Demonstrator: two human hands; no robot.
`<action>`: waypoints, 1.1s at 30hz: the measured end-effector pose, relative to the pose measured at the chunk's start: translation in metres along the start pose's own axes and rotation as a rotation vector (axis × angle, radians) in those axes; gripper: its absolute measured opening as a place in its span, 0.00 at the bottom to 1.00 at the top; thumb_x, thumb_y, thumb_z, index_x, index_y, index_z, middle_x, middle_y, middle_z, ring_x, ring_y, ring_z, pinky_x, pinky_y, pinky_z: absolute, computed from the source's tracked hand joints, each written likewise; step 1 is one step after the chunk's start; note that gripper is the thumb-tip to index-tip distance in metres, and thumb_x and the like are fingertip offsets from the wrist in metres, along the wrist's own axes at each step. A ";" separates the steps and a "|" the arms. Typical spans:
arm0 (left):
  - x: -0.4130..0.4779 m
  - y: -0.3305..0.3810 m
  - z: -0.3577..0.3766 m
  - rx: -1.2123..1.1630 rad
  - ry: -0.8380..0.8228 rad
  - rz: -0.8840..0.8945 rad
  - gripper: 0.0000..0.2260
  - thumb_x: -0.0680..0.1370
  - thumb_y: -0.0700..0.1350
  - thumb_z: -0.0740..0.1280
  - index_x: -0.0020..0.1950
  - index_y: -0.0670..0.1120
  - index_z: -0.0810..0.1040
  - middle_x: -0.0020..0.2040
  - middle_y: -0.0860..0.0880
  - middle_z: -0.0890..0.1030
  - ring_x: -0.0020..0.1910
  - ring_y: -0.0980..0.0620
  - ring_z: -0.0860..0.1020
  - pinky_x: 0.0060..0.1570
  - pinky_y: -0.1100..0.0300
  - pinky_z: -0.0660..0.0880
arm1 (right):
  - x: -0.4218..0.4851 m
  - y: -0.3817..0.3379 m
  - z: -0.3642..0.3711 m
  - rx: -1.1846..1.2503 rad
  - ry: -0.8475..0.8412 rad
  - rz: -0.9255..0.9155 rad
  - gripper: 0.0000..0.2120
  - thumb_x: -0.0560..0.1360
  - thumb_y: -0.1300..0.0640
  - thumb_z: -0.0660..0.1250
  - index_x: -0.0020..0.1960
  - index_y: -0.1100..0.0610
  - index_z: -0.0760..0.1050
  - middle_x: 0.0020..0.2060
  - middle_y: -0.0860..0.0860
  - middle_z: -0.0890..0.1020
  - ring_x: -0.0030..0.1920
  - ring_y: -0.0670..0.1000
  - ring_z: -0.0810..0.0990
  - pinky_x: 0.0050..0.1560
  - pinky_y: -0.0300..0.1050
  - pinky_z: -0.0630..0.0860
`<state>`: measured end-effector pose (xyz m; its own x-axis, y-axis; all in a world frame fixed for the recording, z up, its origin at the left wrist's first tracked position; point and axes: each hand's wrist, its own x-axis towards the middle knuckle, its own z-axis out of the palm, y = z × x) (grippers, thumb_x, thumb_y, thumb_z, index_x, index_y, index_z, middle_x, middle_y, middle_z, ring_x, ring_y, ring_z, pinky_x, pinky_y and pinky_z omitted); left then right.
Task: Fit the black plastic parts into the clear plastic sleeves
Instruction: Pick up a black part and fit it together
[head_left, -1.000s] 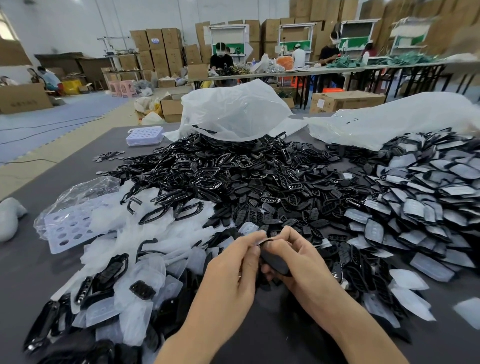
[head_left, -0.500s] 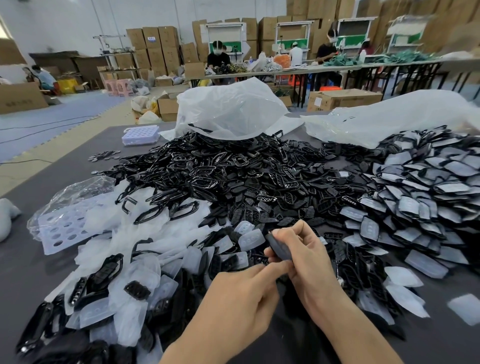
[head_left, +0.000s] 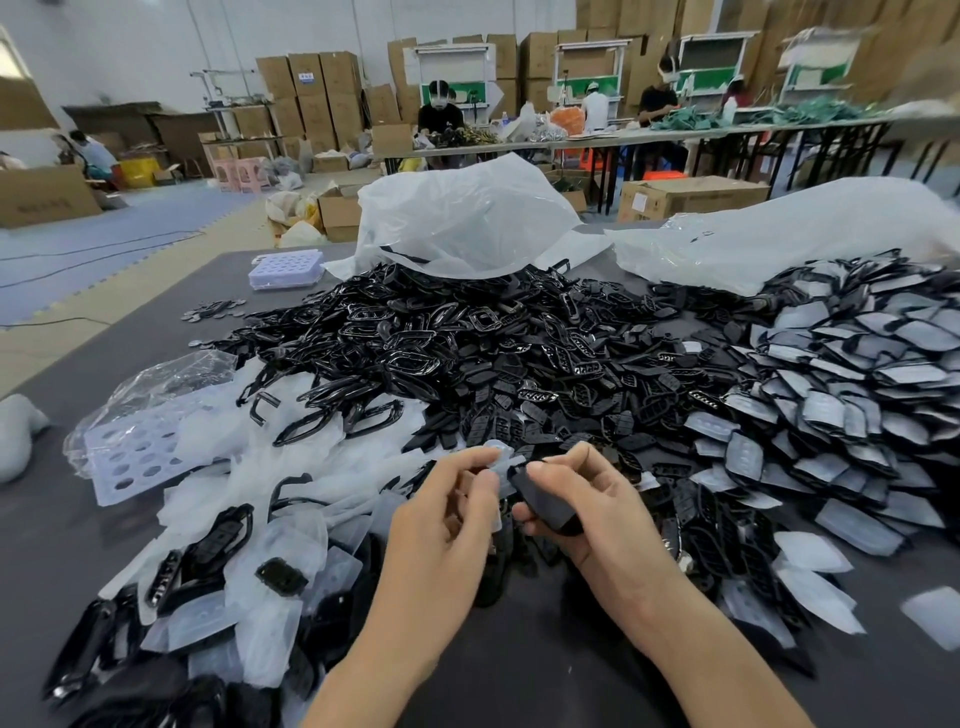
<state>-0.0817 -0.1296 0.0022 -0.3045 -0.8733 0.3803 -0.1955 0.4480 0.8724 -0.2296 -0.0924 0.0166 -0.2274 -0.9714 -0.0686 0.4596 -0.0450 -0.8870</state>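
At the near edge of the dark grey table (head_left: 519, 675), a bare strip of surface is left under and between the two forearms. More bare surface is seen along the left edge and at the near right corner. Beyond that, the top is crowded. A heap of loose black parts (head_left: 467, 353) fills the middle, and a pile of sleeved pieces (head_left: 857, 384) is spread across the right. Loose clear sleeves (head_left: 311, 467), mixed with glossy black frames, are piled on the left, close beside the left wrist. White plastic bags (head_left: 457, 218) are slumped along the far edge, and a perforated tray (head_left: 135, 457) in a clear bag lies near the left edge.

Both hands are held close together over the near rim of the heap. A black part (head_left: 543, 501) is pinched in the right hand (head_left: 592, 499) between thumb and curled fingers. It is matte, flat and roughly wedge-shaped, with its narrow end turned towards the other hand. A clear sleeve (head_left: 501, 465) is pinched in the left hand (head_left: 441, 525) between thumb and fingertips. It is whitish and translucent, and its edge meets the upper end of the black part. Whether the part has entered the sleeve cannot be told.
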 end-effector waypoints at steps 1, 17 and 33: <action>0.001 0.001 0.000 -0.028 -0.037 -0.006 0.09 0.83 0.49 0.63 0.57 0.63 0.78 0.37 0.51 0.81 0.34 0.54 0.78 0.34 0.60 0.75 | -0.002 0.001 0.002 -0.022 -0.050 -0.002 0.09 0.69 0.55 0.76 0.34 0.50 0.76 0.36 0.53 0.83 0.33 0.51 0.82 0.33 0.40 0.78; 0.002 -0.002 0.003 -0.071 0.016 -0.048 0.07 0.82 0.48 0.64 0.52 0.61 0.78 0.34 0.54 0.81 0.34 0.56 0.79 0.34 0.60 0.76 | -0.001 0.013 0.001 -0.070 -0.101 -0.075 0.08 0.71 0.56 0.73 0.50 0.52 0.85 0.40 0.56 0.85 0.39 0.49 0.84 0.43 0.38 0.81; 0.002 -0.008 0.003 -0.215 -0.117 -0.083 0.13 0.84 0.48 0.58 0.58 0.60 0.81 0.30 0.50 0.75 0.29 0.52 0.73 0.32 0.60 0.73 | -0.016 0.012 -0.010 -0.432 -0.059 -0.204 0.05 0.83 0.57 0.65 0.56 0.51 0.80 0.36 0.56 0.86 0.30 0.49 0.79 0.30 0.40 0.75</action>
<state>-0.0834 -0.1343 -0.0050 -0.4043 -0.8717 0.2769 -0.0254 0.3133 0.9493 -0.2296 -0.0753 0.0023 -0.2209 -0.9649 0.1418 0.0088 -0.1474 -0.9890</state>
